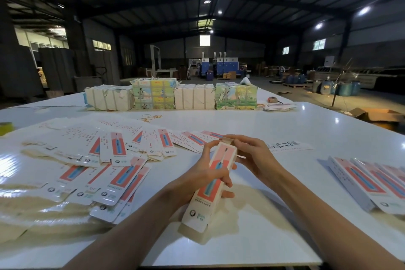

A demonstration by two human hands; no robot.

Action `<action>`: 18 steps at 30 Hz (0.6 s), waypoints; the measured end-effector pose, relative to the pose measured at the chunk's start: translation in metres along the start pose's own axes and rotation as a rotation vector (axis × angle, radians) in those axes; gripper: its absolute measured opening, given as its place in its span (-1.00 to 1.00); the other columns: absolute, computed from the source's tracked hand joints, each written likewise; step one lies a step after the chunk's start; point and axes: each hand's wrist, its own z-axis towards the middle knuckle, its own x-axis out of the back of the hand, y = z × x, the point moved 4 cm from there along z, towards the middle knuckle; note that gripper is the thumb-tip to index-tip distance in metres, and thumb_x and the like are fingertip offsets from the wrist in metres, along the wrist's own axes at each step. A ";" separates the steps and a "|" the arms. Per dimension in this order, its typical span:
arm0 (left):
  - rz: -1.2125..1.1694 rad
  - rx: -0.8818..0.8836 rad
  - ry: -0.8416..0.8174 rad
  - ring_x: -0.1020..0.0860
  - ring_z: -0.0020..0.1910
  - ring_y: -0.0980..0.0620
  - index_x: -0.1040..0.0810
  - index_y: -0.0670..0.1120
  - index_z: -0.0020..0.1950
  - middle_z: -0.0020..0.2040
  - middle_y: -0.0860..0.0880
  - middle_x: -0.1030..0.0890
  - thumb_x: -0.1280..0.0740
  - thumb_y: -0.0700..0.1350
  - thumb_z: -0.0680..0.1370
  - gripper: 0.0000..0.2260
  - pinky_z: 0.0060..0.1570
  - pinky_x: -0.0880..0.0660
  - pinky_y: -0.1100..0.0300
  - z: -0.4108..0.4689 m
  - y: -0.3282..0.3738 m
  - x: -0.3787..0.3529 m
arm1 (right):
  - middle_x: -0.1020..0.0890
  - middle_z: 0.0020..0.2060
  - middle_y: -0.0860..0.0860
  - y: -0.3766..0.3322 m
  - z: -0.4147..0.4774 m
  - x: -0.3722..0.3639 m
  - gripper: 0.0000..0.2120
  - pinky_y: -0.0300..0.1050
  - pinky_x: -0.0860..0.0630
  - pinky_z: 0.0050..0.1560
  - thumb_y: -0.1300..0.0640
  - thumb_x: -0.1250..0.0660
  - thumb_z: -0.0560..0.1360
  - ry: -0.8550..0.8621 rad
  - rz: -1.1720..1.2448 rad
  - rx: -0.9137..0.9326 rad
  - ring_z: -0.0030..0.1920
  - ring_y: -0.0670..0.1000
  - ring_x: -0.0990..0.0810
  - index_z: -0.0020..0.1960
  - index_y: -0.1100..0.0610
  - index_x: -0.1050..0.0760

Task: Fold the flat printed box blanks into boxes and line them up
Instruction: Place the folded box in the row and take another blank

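One folded box (209, 193) was held just above the glossy white worktop (285, 125). Its printed face was up and its long axis ran away from the person, tilted slightly right. The left hand (203, 174) was curled round its middle. The right hand (252, 155) pinched the far-end flap, which its fingers partly hid. Flat blanks (92, 160) lay fanned at left. A row of boxes (370, 182) at right was cut off by the frame edge. The hall behind was dim.

Glossy smooth white table (285, 129), matt printed cardboard box (210, 184), sheeny card blanks (114, 182), paper-wrapped bundles (194, 96)
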 end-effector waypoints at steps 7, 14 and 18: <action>0.010 -0.011 -0.038 -0.76 -0.04 -0.21 -0.20 0.66 0.23 0.28 -0.02 -0.57 -0.61 -0.22 0.34 -0.07 -0.16 -0.71 -0.03 -0.003 0.001 0.000 | -0.73 0.14 0.26 0.007 -0.001 0.002 -0.72 -0.05 -0.73 -0.10 0.04 -0.41 0.66 0.077 0.219 -0.177 0.09 0.19 -0.76 0.18 0.23 -0.73; 0.035 -0.014 -0.046 -0.76 -0.05 -0.20 -0.20 0.70 0.19 0.24 -0.04 -0.53 -0.64 -0.21 0.32 -0.05 -0.21 -0.71 -0.01 0.001 -0.004 0.001 | -0.73 0.13 0.29 0.015 0.002 0.007 -0.84 -0.09 -0.71 -0.10 0.33 -0.50 0.50 0.145 0.313 -0.284 0.01 0.14 -0.77 0.07 0.28 -0.76; 0.069 -0.022 -0.031 -0.76 -0.06 -0.19 -0.16 0.67 0.25 0.27 -0.06 -0.50 -0.64 -0.19 0.32 -0.03 -0.22 -0.71 -0.02 0.002 -0.005 0.000 | -0.74 0.10 0.28 0.017 0.003 0.009 -0.84 -0.11 -0.71 -0.10 0.36 -0.50 0.48 0.173 0.331 -0.300 0.02 0.14 -0.78 0.05 0.28 -0.76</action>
